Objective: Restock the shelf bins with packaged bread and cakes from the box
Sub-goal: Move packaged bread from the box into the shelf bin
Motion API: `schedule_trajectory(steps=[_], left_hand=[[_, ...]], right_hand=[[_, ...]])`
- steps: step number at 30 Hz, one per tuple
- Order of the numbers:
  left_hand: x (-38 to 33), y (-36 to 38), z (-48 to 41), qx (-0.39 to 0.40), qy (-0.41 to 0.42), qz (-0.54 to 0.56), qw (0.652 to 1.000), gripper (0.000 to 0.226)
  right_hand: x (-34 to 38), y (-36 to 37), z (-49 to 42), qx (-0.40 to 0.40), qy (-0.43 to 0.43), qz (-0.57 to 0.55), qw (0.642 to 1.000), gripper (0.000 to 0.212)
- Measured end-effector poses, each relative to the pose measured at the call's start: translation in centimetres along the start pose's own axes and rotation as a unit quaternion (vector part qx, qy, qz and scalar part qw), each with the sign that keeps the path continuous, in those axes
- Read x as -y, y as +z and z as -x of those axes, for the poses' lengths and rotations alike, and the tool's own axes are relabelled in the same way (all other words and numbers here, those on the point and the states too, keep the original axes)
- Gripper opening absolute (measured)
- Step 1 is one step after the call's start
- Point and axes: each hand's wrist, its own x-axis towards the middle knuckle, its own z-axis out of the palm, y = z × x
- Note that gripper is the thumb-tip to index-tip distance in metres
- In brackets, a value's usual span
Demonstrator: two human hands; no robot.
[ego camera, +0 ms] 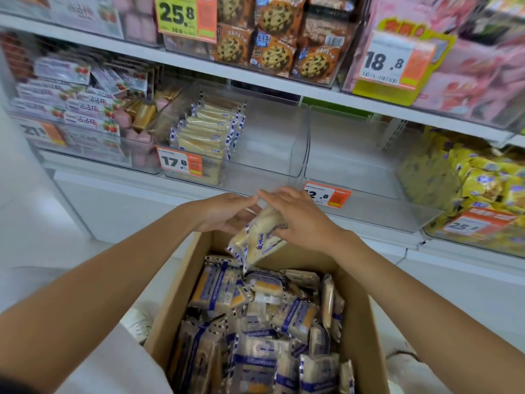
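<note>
Cardboard box (176, 302) below; both hands (295, 220) apparently clasp cake packets (261, 237).

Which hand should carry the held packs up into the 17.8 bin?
Left, probably. The left hand sits under the packs, below the half-filled bin; the right hand rests on top, further right.

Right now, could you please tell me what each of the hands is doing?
Left hand: closed on the cake packets, held above the box.
Right hand: closed on the same cake packets.
</note>
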Motion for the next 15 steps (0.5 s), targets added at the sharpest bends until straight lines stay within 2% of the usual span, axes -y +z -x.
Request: schedule_trajectory(steps=[3, 5, 7, 9, 11, 13, 15], left_hand=[[-0.2, -0.9, 0.5, 0.013, 0.019, 0.066, 0.998, 0.046], [0.7, -1.7, 0.8, -0.021, 0.045, 0.113, 0.992, 0.065], [1.4, -1.8, 1.1, -0.083, 0.068, 0.064, 0.992, 0.085], [1.6, -0.8, 1.3, -0.134, 0.081, 0.013, 0.988, 0.078], [1.3, -0.1, 1.0, -0.175, 0.105, -0.007, 0.979, 0.070], [0.7, -0.4, 0.9, -0.178, 0.127, 0.008, 0.976, 0.052], [-0.3, -1.3, 1.2, -0.155, 0.110, 0.019, 0.982, 0.028]], right_hand=[[-0.2, -0.1, -0.1, 0.021, 0.016, -0.038, 0.999, 0.066], [-0.5, -0.5, 0.1, 0.019, 0.059, -0.123, 0.990, 0.058], [-0.7, -1.2, 0.0, -0.009, 0.104, -0.193, 0.976, 0.055], [-0.6, -1.9, -0.5, -0.040, 0.113, -0.203, 0.972, 0.051], [-0.3, -2.8, -1.3, -0.053, 0.105, -0.137, 0.984, 0.052], [-0.1, -3.7, -2.1, -0.050, 0.102, -0.025, 0.993, 0.061], [-0.4, -4.6, -2.8, -0.044, 0.101, 0.056, 0.992, 0.068]])
